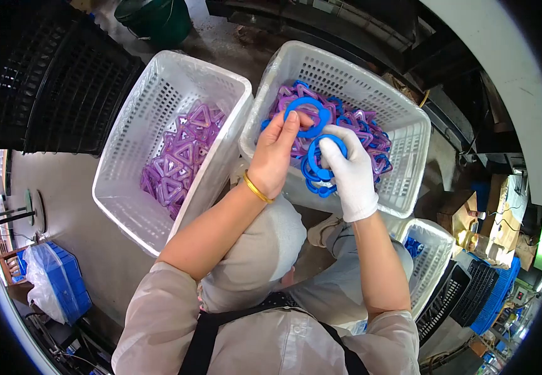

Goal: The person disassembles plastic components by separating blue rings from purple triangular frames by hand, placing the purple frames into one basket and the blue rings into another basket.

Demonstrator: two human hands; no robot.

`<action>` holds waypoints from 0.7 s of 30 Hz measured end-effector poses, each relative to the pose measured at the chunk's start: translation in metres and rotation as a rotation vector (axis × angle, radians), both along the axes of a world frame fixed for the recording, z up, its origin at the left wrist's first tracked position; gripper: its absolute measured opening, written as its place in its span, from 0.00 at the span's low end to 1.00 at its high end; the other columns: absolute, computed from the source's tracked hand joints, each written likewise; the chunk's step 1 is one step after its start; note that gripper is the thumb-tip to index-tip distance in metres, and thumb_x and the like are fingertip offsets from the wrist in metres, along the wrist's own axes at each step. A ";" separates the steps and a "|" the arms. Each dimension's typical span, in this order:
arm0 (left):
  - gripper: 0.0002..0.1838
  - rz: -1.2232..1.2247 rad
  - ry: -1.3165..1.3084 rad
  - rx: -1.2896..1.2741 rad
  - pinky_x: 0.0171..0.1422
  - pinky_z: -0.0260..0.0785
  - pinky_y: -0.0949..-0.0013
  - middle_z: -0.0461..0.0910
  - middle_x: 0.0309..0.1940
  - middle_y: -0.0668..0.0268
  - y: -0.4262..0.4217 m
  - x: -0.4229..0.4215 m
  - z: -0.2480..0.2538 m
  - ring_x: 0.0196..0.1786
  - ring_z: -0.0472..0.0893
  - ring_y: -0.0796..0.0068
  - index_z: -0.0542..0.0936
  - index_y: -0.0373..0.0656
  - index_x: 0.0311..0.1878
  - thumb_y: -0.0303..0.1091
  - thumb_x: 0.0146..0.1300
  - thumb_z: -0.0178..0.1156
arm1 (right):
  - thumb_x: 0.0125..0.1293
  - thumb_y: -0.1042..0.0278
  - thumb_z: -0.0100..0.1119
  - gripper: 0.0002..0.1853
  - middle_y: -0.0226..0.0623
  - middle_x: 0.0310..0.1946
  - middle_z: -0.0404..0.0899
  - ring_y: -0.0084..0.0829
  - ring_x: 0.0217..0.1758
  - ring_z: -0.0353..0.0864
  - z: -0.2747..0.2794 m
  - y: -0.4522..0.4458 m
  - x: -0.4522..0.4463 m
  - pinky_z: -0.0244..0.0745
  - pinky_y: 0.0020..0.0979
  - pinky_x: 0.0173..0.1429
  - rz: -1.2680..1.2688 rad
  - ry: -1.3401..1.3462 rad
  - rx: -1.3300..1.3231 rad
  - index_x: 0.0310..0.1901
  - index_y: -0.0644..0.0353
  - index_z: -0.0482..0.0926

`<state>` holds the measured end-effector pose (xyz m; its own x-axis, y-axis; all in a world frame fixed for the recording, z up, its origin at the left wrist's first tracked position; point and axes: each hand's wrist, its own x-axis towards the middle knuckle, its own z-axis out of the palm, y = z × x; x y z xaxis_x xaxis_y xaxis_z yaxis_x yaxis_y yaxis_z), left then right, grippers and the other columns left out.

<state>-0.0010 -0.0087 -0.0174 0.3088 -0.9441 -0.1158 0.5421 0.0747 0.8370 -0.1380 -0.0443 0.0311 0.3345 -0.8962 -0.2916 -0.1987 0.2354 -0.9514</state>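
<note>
My bare left hand (273,152), a yellow bangle at its wrist, pinches a blue ring (326,117) between thumb and fingers. Close beside it, my right hand (348,170) in a white glove is closed on several blue rings (313,164), some hanging below its fingers. Both hands are over the near left part of a white basket (402,187) that holds purple triangles (363,124) mixed with blue pieces. To the left, another white basket (118,165) holds purple triangles (183,153).
A smaller white basket (436,250) with blue pieces sits at the lower right, beside black and blue crates (495,300). Black crates (65,81) are stacked at the upper left. A green bucket (158,22) stands at the top, and a blue crate (71,281) at the lower left.
</note>
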 end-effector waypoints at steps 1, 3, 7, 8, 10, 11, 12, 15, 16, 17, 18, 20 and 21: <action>0.17 -0.026 0.009 -0.022 0.61 0.63 0.72 0.77 0.41 0.71 0.000 -0.002 0.001 0.49 0.73 0.80 0.79 0.43 0.45 0.47 0.76 0.49 | 0.65 0.62 0.65 0.15 0.26 0.30 0.77 0.15 0.30 0.73 -0.002 0.000 0.002 0.70 0.21 0.36 -0.022 -0.031 0.023 0.47 0.62 0.79; 0.16 -0.120 0.061 -0.018 0.61 0.64 0.71 0.77 0.45 0.71 0.002 -0.002 0.003 0.51 0.73 0.80 0.78 0.45 0.47 0.46 0.77 0.47 | 0.65 0.61 0.65 0.16 0.24 0.30 0.77 0.14 0.30 0.73 -0.010 -0.002 0.003 0.69 0.20 0.35 -0.068 -0.090 0.068 0.47 0.63 0.79; 0.17 -0.202 -0.076 -0.006 0.58 0.65 0.73 0.77 0.47 0.71 0.003 -0.001 0.007 0.51 0.73 0.81 0.77 0.46 0.52 0.47 0.77 0.46 | 0.64 0.60 0.66 0.15 0.23 0.28 0.76 0.13 0.30 0.71 -0.001 -0.009 -0.001 0.67 0.19 0.34 -0.094 -0.114 0.060 0.46 0.63 0.80; 0.17 -0.200 -0.234 0.042 0.55 0.64 0.75 0.77 0.46 0.72 0.006 0.000 0.012 0.50 0.73 0.82 0.77 0.46 0.54 0.47 0.77 0.46 | 0.64 0.60 0.67 0.15 0.22 0.28 0.76 0.13 0.30 0.71 0.008 -0.013 -0.007 0.66 0.19 0.34 -0.086 -0.068 0.033 0.45 0.62 0.81; 0.19 -0.206 -0.423 0.083 0.50 0.62 0.78 0.77 0.44 0.73 0.008 0.000 0.018 0.48 0.72 0.83 0.76 0.45 0.58 0.47 0.76 0.47 | 0.62 0.59 0.68 0.15 0.22 0.28 0.76 0.14 0.30 0.71 0.043 -0.011 -0.038 0.66 0.19 0.34 -0.137 0.073 -0.026 0.44 0.62 0.82; 0.19 -0.211 -0.425 0.116 0.51 0.63 0.77 0.77 0.43 0.74 0.009 -0.001 0.022 0.47 0.72 0.83 0.76 0.44 0.58 0.45 0.77 0.47 | 0.61 0.58 0.68 0.16 0.23 0.28 0.77 0.14 0.30 0.71 0.056 -0.009 -0.068 0.67 0.19 0.35 -0.173 0.098 -0.077 0.44 0.61 0.82; 0.18 -0.203 -0.297 0.097 0.52 0.64 0.77 0.77 0.42 0.73 0.006 -0.001 0.006 0.46 0.72 0.83 0.77 0.45 0.60 0.43 0.77 0.47 | 0.62 0.59 0.67 0.16 0.24 0.29 0.77 0.14 0.31 0.72 0.074 0.000 -0.098 0.68 0.19 0.36 -0.258 0.131 -0.149 0.45 0.61 0.81; 0.23 -0.245 -0.372 0.047 0.53 0.65 0.78 0.76 0.40 0.70 0.010 0.003 0.013 0.43 0.72 0.82 0.68 0.45 0.70 0.36 0.73 0.52 | 0.64 0.63 0.62 0.14 0.24 0.30 0.77 0.14 0.31 0.72 0.118 0.056 -0.212 0.67 0.18 0.35 -0.361 0.405 -0.134 0.46 0.63 0.80; 0.27 -0.268 -0.361 0.004 0.54 0.65 0.79 0.76 0.41 0.68 0.010 0.003 0.013 0.43 0.72 0.82 0.63 0.45 0.73 0.34 0.73 0.52 | 0.64 0.63 0.63 0.14 0.25 0.30 0.78 0.15 0.31 0.73 0.124 0.078 -0.252 0.68 0.18 0.35 -0.352 0.553 -0.036 0.46 0.64 0.80; 0.27 -0.272 -0.417 0.039 0.54 0.65 0.78 0.76 0.41 0.68 0.009 0.004 0.011 0.44 0.72 0.81 0.62 0.44 0.74 0.34 0.73 0.52 | 0.64 0.64 0.64 0.13 0.27 0.30 0.79 0.15 0.31 0.74 0.126 0.102 -0.285 0.70 0.20 0.36 -0.294 0.723 0.010 0.45 0.65 0.80; 0.28 -0.287 -0.427 0.027 0.54 0.65 0.78 0.76 0.42 0.67 0.010 0.003 0.012 0.44 0.72 0.81 0.62 0.44 0.74 0.33 0.73 0.52 | 0.64 0.64 0.65 0.14 0.29 0.29 0.80 0.16 0.31 0.75 0.121 0.127 -0.314 0.71 0.21 0.36 -0.241 0.868 0.073 0.43 0.66 0.81; 0.28 -0.330 -0.436 0.003 0.54 0.64 0.78 0.76 0.42 0.67 0.009 -0.001 0.010 0.44 0.72 0.81 0.61 0.44 0.74 0.33 0.73 0.52 | 0.62 0.65 0.64 0.15 0.33 0.27 0.81 0.20 0.29 0.76 0.107 0.181 -0.342 0.72 0.24 0.35 -0.262 0.930 0.248 0.44 0.70 0.82; 0.28 -0.356 -0.433 -0.006 0.54 0.64 0.78 0.76 0.42 0.67 0.009 -0.003 0.009 0.44 0.72 0.81 0.61 0.44 0.74 0.33 0.73 0.52 | 0.61 0.66 0.64 0.15 0.36 0.27 0.82 0.21 0.29 0.78 0.090 0.209 -0.360 0.73 0.26 0.35 -0.146 1.041 0.182 0.43 0.71 0.83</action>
